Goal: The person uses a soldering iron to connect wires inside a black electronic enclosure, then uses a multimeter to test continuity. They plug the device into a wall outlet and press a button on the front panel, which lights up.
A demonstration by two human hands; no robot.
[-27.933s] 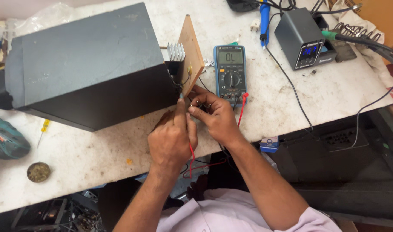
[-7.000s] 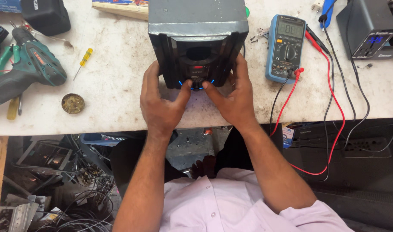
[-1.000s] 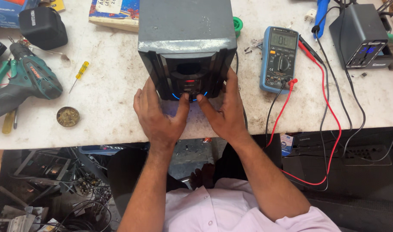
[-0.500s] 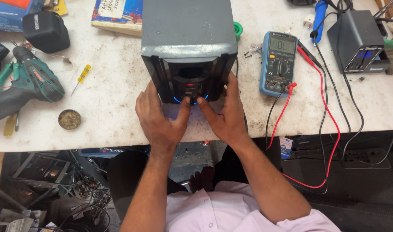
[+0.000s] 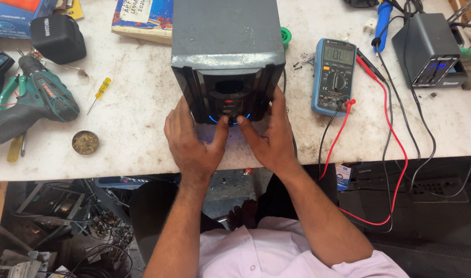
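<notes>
Below the near edge of the desk (image 5: 143,164): white shirt and both forearms of the person, lower body hidden; dim clutter of wires and parts at bottom left, too dark to sort out.

At the near edge, centre: left hand (image 5: 191,141) and right hand (image 5: 271,139), both laid on the desk against the front of a dark grey speaker box (image 5: 228,56). Each hand's outer fingers run up along the box's lower front corners, spread and open, not clamped around anything. The 2 thumbs meet at a small knob (image 5: 230,121) on the black front panel, ringed by a blue glow; the knob itself is mostly covered, so whether it is pinched or only touched cannot be told.

The speaker box stands mid-desk, front panel facing the near edge, top face toward the camera; its back and its sides are out of sight.

Right of the box: a blue multimeter (image 5: 336,74) lying flat, red and black leads (image 5: 395,149) trailing over the near edge. Near the far right corner, a dark station with a lit blue display (image 5: 431,49), partly cut off by the frame.

Left side: round tin (image 5: 85,142) near the near edge, yellow screwdriver (image 5: 100,92), green cordless drill (image 5: 32,105) cut by the left edge. Far edge: black pouch (image 5: 57,37), a book (image 5: 143,18) cropped at the top.
</notes>
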